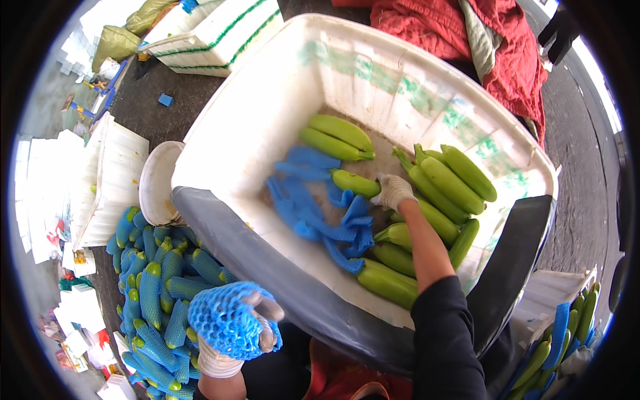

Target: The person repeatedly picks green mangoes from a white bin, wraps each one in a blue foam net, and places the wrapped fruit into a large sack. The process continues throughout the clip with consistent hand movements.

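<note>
My right hand (393, 192), in a pale knit glove, grips the end of a green zucchini (356, 183) inside a large white plastic tub (250, 135). My left hand (268, 310), also gloved, is outside the tub's near rim. A blue foam net sleeve (220, 315) is bunched around its fingers, covering much of the hand. Loose blue net sleeves (305, 200) lie flat on the tub floor, left of the held zucchini. Several bare zucchini (450, 182) rest along the tub's right side, and two more (335, 137) lie toward the back.
Left of the tub is a heap of zucchini in blue nets (165, 285), beside a round white bucket (160, 185). White crates (215, 40) stand behind. Red quilted cloth (425, 30) lies at the back. A crate of zucchini (555, 345) stands at right. Another person's black-gloved hand (559, 35) shows.
</note>
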A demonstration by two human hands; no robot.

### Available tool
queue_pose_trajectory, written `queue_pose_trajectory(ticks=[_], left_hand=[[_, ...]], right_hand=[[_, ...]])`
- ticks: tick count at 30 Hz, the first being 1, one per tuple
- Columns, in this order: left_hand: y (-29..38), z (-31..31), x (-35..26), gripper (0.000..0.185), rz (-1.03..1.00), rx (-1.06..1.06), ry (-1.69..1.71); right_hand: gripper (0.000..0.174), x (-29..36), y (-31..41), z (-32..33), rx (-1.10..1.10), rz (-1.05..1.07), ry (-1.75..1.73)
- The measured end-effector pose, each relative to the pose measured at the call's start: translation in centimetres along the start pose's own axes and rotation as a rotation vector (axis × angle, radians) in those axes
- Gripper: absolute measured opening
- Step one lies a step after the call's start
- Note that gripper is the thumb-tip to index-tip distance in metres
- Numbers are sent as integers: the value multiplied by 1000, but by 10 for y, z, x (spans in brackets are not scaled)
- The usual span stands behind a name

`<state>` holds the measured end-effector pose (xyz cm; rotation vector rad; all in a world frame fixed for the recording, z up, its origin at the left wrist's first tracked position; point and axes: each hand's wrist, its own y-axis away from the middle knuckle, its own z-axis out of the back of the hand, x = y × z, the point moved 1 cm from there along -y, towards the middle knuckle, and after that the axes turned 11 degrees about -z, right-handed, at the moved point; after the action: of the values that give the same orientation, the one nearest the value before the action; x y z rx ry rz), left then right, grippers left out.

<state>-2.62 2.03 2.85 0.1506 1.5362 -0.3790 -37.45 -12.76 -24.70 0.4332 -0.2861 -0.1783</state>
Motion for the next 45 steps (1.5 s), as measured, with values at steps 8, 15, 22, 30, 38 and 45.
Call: queue_pose_trajectory(ticks=[8,15,22,30,38,45], left_hand=[[-21,-69,-16,60,225,16,985],[-41,-106,-18,64,-422,119,142],[-4,-114,14,59,-710,349,-581],[-4,-114,-30,35,-58,428,304],[41,-101,-47,77,-642,368,-224],[133,-41,-44,68,-235,129,-204]], right_hand=[[55,27,130,169,-136,-79,-813],[45,113,341,206,-632,687,-631],[33,117,355,221,-694,838,-312],[47,-60,284,195,-645,49,-891],[55,79,333,182,-89,654,-2117],[35,181,331,143,96,449,-1893]])
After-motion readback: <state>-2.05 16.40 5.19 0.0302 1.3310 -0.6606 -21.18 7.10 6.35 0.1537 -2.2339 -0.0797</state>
